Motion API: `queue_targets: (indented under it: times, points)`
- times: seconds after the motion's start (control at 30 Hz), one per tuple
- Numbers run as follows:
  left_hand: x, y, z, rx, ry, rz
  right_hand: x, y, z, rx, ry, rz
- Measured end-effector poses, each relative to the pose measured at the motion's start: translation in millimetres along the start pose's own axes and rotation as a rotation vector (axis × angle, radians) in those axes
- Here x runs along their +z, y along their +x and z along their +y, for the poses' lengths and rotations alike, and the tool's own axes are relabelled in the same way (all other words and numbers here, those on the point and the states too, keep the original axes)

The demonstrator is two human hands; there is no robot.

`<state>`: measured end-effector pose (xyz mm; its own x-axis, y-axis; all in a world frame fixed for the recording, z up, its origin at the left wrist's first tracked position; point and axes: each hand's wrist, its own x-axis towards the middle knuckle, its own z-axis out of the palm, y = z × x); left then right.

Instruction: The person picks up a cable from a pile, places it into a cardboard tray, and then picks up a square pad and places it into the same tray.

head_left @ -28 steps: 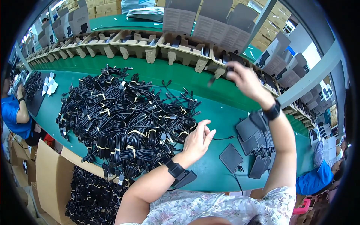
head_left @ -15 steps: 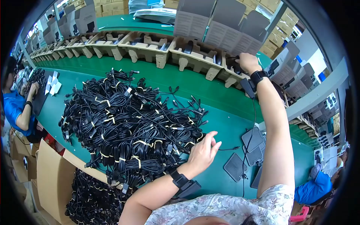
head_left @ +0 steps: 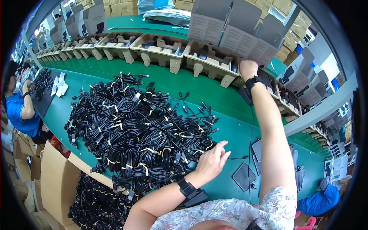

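My left hand (head_left: 212, 163) hovers at the right edge of a large heap of black cables (head_left: 130, 130), coiled and tied with pale ties. Its fingers are stretched out and nothing is in them. My right arm reaches far forward, and my right hand (head_left: 249, 69) is down at a moulded pulp tray (head_left: 273, 89) in the far row. The fingers of that hand are hidden, so what they hold, if anything, cannot be seen. Beside it stands another pulp tray (head_left: 210, 63) with dark parts inside. Both wrists wear black bands with a dark box attached.
Grey printed cartons (head_left: 245, 40) stand open behind the trays. Dark flat mesh pads (head_left: 243, 176) lie right of my left hand, near a thin cable. An open cardboard box (head_left: 57, 180) of cables sits at lower left. Co-workers in blue (head_left: 23, 111) work at both sides.
My right hand has moved slightly left and down at the tray, its fingers now out of sight. My left hand stays by the cables, its fingers closer together. The whole view has shifted somewhat.
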<state>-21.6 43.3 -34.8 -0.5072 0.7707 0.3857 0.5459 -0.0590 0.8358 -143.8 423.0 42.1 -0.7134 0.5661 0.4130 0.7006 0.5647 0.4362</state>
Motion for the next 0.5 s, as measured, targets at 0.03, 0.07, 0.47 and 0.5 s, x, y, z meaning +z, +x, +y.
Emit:
queue_targets:
  times: [0.03,0.07,0.47,0.5]
  points:
    - [-0.9,-1.3,0.3,-0.010,0.001,-0.005,-0.6,-3.2,-3.8,0.128,0.144,0.064]
    - [-1.8,-2.3,0.2,-0.020,0.001,-0.011,-2.0,-5.1,-4.6,0.126,0.149,0.066]
    - [0.1,0.9,-3.5,-0.014,0.012,-0.013,7.5,-2.3,35.7,0.086,0.630,-0.121]
    - [0.1,2.2,-2.8,-0.017,0.010,-0.019,8.1,-6.9,35.5,0.109,0.704,-0.063]
